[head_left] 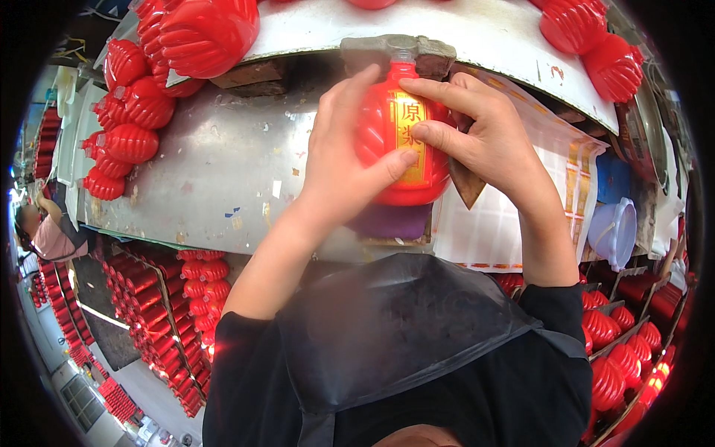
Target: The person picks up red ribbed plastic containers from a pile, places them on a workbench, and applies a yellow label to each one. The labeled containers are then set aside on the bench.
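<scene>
- Two bare hands on one red bottle [382, 130]. It lies label-up at the far edge of the counter [223, 167], in front of the wearer, neck pointing away.
- Left hand [344, 153]: fingers straight and splayed along the bottle's left flank, not clenched; thumb on the label; fingertips blurred.
- Right hand [488, 130]: thumb and forefinger spread apart, both on the label side. Other fingers partly hidden; can't tell if they grip.
- Bottle: glossy, rounded body, slanted moulded ribs, short narrow neck, clear at the mouth.
- Label [421, 175]: tall gold and yellow strip, dark characters, runs lengthwise.
- Grey block [365, 54]: rough, chipped, at the bottle's neck.
- Purple cloth [391, 222] just below the bottle's base; pointed brown wood piece [467, 186] sticks out at its right.
- Counter: dull metal, scuffed, paper scraps [277, 188] on it.
- White sheet [477, 235] with gold bands covers the right part.
- White board [313, 31] closes off the far side; ribbed red bottles crowd the left [130, 143] and far right.
- Pale lilac bucket [614, 235] on the right.
- Racks of shiny red cylinders [153, 320] lower left; more red bottles lower right.
- Dark smooth apron [402, 320] fills the near side; another person [58, 232] at far left.
</scene>
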### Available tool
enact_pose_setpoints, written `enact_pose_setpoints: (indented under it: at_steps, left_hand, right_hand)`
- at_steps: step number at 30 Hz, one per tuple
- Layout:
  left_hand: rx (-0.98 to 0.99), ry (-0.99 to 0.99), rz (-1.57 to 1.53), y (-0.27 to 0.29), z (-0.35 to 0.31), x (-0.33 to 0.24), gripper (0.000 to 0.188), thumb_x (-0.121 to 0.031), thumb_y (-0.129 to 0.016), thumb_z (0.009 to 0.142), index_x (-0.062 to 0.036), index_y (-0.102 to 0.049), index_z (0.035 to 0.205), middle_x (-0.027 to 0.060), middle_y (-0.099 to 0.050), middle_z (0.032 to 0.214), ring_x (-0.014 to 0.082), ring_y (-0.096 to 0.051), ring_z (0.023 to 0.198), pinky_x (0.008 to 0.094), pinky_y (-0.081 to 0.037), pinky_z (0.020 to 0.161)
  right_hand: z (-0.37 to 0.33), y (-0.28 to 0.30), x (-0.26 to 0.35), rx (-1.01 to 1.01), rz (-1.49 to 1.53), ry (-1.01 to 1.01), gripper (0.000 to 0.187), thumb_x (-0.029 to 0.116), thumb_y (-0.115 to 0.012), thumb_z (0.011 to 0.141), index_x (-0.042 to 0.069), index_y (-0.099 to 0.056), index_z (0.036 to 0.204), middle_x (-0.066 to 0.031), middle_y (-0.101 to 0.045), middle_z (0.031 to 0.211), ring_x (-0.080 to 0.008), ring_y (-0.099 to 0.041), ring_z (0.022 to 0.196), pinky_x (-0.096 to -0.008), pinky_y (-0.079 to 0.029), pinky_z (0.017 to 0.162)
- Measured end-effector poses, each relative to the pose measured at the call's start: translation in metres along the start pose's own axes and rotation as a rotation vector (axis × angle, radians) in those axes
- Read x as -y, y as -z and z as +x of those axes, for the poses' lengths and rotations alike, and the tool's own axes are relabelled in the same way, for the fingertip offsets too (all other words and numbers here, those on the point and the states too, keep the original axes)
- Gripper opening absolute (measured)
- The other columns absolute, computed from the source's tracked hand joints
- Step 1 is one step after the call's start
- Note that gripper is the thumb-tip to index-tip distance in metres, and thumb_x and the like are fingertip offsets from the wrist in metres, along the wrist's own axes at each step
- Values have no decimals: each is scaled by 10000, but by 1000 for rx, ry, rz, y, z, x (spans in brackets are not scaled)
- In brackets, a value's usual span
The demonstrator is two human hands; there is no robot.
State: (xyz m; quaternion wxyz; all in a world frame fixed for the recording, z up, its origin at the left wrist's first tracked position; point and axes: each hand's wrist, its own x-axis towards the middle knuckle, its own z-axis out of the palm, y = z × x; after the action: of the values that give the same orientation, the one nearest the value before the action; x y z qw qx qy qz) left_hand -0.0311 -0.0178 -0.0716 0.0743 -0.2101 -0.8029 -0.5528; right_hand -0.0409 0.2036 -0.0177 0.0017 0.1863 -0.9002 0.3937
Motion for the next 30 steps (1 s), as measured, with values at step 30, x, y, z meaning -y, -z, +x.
enact_pose_setpoints:
  at_steps: [30]
  left_hand:
    - [8, 95, -353, 0, -4, 11, 446, -182, -597, 1000, 3, -544, 1403, 186, -513, 1477, 298, -475, 1394, 377, -351, 1169]
  right_hand:
    - [-52, -21, 21, -137, -364, 848, 191, 81, -743, 788, 55, -766, 976, -89, -742, 1028, -247, -738, 928, -355, -576, 731]
